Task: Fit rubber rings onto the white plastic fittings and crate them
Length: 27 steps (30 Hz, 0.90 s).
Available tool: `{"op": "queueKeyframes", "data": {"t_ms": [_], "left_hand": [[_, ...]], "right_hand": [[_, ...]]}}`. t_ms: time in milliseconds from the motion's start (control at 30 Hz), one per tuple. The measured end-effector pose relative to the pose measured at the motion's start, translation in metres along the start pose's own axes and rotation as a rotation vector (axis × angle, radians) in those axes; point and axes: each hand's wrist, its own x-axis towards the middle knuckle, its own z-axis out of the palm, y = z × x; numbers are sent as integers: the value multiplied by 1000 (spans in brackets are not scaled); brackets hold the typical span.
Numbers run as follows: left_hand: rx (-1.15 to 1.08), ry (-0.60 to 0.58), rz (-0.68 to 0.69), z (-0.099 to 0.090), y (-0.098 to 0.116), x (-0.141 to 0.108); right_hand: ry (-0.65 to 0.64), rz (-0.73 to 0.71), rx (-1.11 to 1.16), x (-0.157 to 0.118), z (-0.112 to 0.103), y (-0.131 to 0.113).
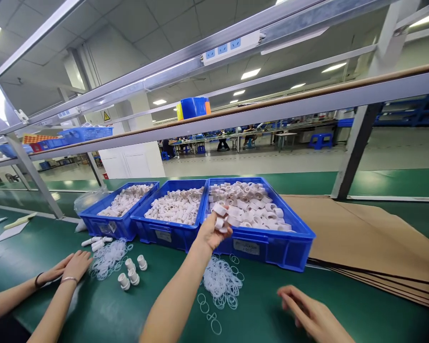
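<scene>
Pinching a few short white sleeves [220, 218] between thumb and fingers, the left hand [209, 234] is raised over the near rim of the right blue bin [285, 253]. The right hand [309, 310] is low, toward the near edge of the green bench [262, 305], its fingers loosely bent and apart, a little blurred. Between the two, just in front of that bin, lies a heap of clear rings [222, 282], with a few loose ones straying toward the near edge. Left of the forearm stand four white fittings [133, 276], near a second heap of rings [109, 258]. Beside it, toward the bench's left edge, a co-worker's hands [76, 267] rest close together; I cannot tell whether they hold anything. Farther back, the middle bin [174, 240] and the left bin [126, 231] stand in a row with the right one, all carrying white pieces. Stacked cardboard sheets [353, 238] lie toward the far right corner, and a shelf [235, 114] above bears a blue holder [194, 108]
</scene>
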Motion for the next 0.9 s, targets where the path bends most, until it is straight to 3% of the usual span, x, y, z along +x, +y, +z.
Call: {"op": "queueKeyframes", "data": {"t_ms": [133,267,433,567,733,900], "left_hand": [[-261,59,-99,-56,-28,-69],[-392,219,-91,-115,-54,-130],[-395,359,43,-173,-75,-189],[-469,454,63,-213,-86,-218],[-660,528,96,-249,-86,-234],[-737,542,124,-266,-97,-245]], "right_hand": [[81,-180,-24,12,34,-77],[-56,-296,-108,21,101,-129],[-333,-322,-197,22,184,-151],[-481,-358,-216,19,230,-168],[-434,-423,-117,28,262,-178],[-315,-614,-246,73,276,-184]]}}
